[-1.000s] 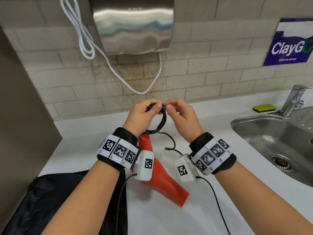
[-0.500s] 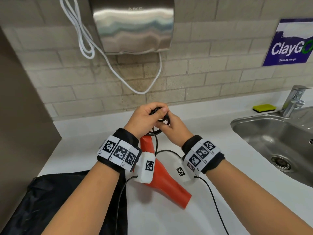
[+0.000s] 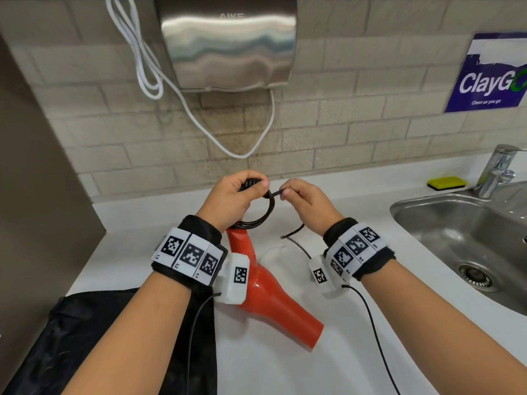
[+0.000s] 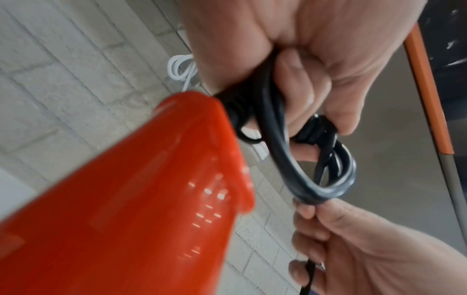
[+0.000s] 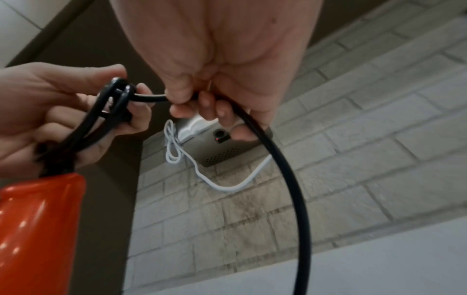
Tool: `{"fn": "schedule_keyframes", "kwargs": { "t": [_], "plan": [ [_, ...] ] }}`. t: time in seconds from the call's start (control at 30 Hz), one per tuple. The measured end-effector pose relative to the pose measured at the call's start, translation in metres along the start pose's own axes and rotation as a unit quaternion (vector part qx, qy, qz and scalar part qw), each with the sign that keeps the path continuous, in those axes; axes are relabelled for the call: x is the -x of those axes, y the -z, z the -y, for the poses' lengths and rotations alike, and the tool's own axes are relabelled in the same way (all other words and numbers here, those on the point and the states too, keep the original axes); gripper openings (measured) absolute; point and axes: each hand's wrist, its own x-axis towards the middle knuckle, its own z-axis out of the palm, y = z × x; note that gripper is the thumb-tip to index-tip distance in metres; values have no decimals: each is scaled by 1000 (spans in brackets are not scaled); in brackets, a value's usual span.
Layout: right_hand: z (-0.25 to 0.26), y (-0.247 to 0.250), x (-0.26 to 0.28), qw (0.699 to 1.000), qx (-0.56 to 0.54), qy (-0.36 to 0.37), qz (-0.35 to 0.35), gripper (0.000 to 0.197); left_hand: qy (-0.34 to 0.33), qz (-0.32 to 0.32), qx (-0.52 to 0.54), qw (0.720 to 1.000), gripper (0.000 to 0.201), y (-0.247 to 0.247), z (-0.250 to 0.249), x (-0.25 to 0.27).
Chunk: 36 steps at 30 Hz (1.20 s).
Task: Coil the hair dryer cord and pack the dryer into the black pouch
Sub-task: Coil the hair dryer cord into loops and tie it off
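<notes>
Pouch [image 3: 85,337] lies flat at the near counter [image 3: 328,366] edge, left of the dryer [image 3: 273,303], partly under the left forearm. Dryer is red, on the counter beside the pouch, nozzle toward the camera, handle pointing away and up toward the hands. Left hand [image 3: 231,198] just beyond the dryer handle end: fingers curled round the coiled black cord [image 3: 269,208], several loops bunched in its grip. Right hand [image 3: 306,202] right of the dryer handle, close to the left hand: thumb and fingers pinch the free cord run, which leads out of the coil and droops back to the counter. Sink [image 3: 462,232] far right of the dryer. Wall hand dryer [image 3: 228,44] on the brick behind.
</notes>
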Motion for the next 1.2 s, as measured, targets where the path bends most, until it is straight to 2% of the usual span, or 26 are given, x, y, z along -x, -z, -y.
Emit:
{"fn": "schedule_keyframes", "kwargs": {
  "t": [0.1, 0.23, 0.33, 0.53, 0.6, 0.63, 0.73, 0.83, 0.93, 1.0, 1.13, 1.17, 1.2],
  "plan": [
    [8, 4, -6, 997, 27, 42, -66, 16, -19, 10, -38, 999, 7, -1, -4, 3],
    [23, 7, -8, 988, 57, 102, -102, 18, -39, 23, -92, 995, 15, 1, -1, 2],
    [24, 7, -7, 987, 59, 113, -102, 15, -33, 49, -106, 993, 27, 1, 0, 0],
    [9, 10, -1, 995, 36, 72, -66, 13, -6, 64, -170, 983, 13, -1, 1, -4],
    [-4, 14, 5, 994, 66, 26, -85, 21, 1, 37, -165, 986, 5, 1, 2, -6],
    [-14, 17, 9, 992, 85, -19, -96, 27, 3, 17, -157, 987, 5, 2, 4, -7],
    [-54, 22, 22, 964, 148, -207, -82, 38, -1, -16, -139, 990, 8, 4, 7, -9],
    [-89, 19, 40, 901, 233, -364, 27, 51, -6, -18, -127, 992, 10, 2, 8, -8],
    [-108, 6, 54, 842, 278, -428, 176, 54, -12, -13, -116, 993, 8, -2, 5, -6],
    [-111, -1, 60, 822, 257, -456, 223, 47, -12, -9, -113, 993, 7, -5, 4, -6],
    [-110, -7, 62, 858, 182, -421, 233, 12, -15, -1, -105, 994, 12, -8, 2, -5],
    [-108, -7, 62, 872, 133, -419, 214, 9, -13, 0, -105, 994, 12, -8, 2, -5],
    [-105, -7, 62, 884, 77, -422, 184, 15, -12, 0, -102, 995, 12, -8, 2, -5]
  ]
}}
